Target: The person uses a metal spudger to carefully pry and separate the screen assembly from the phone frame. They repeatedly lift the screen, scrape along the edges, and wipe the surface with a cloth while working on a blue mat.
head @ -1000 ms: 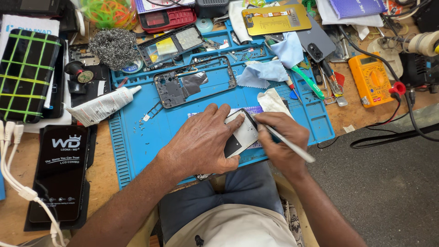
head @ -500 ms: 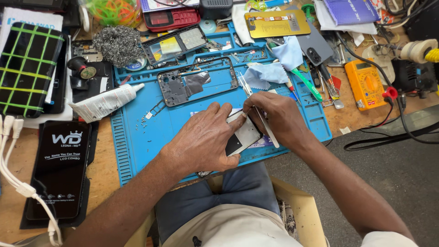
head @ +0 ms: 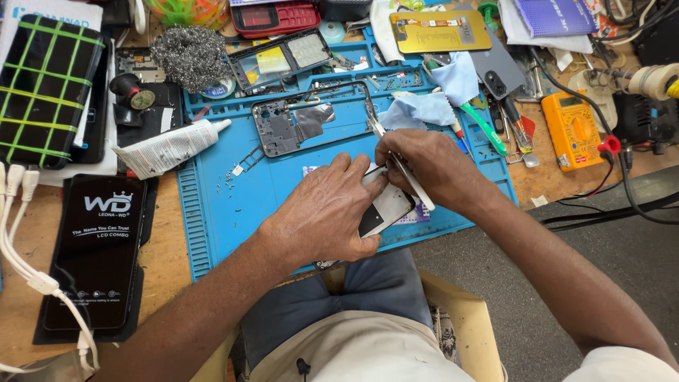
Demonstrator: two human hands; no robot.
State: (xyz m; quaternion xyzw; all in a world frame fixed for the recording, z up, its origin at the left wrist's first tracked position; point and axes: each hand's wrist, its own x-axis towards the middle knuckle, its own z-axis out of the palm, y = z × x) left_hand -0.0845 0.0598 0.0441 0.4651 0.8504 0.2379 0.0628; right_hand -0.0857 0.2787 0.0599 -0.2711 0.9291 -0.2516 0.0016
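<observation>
Left hand point(head: 325, 212) lay flat over the white phone body point(head: 387, 206), fingers pressed together and clamping it to the blue mat point(head: 212, 205) near the mat's front edge, close to the person's lap. Right hand point(head: 417, 159) pinched a slim metal tool point(head: 403, 170), looked like tweezers or a spudger, hard to tell since the hand covered most of it, with the tip working at the phone's upper edge. To do that step well: keep the clamp hand down so the body can't skate, hold the tool at a shallow angle, use light pressure, pry rather than stab. Loose screws point(head: 230, 185) sat scattered on the mat just left of the clamp hand, so the wrist needed to stay off them. Stripped frame point(head: 311, 120) and glue tube point(head: 170, 147) lay further back, well clear
</observation>
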